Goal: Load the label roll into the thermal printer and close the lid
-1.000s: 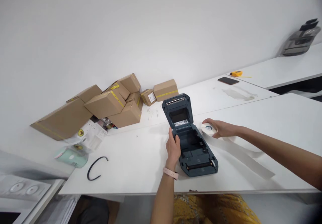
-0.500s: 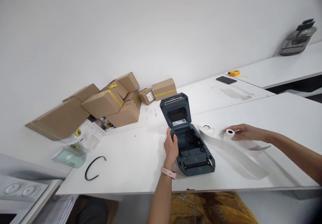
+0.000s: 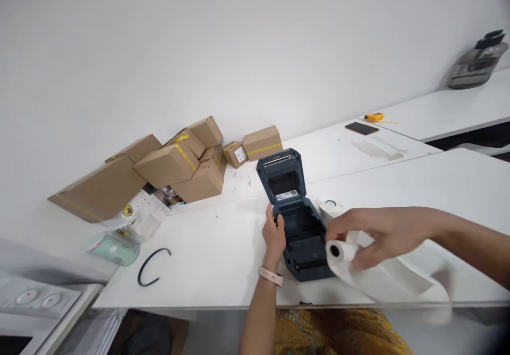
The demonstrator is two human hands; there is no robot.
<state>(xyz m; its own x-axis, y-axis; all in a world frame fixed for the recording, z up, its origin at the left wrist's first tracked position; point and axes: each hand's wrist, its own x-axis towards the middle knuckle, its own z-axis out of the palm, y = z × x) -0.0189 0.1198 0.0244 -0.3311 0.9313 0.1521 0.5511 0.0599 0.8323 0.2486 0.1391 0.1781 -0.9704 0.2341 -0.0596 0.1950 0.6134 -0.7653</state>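
Note:
A dark label printer [image 3: 305,241] rests on the white table with its lid raised and its inner bay exposed. My left hand [image 3: 274,236] is wrapped around the printer's left side near the hinge, thumb over the rim. In my right hand [image 3: 376,236] is a white paper roll [image 3: 338,253], gripped between thumb and fingers just right of the printer and above the table. A loose strip of paper trails from the roll to the right, blurred at its end. Behind my right hand lies another label roll [image 3: 330,206], partly hidden.
Cardboard boxes [image 3: 167,166] are piled at the back left against the wall. A black curved band [image 3: 141,270] and a mint-green pouch [image 3: 119,250] lie on the left. Toward the back right are a phone [image 3: 362,128], a yellow tape measure [image 3: 374,117] and a bottle [image 3: 476,65].
My right hand has lifted the paper roll off the table and brought it left and nearer to me, beside the printer. My left hand keeps its hold on the printer.

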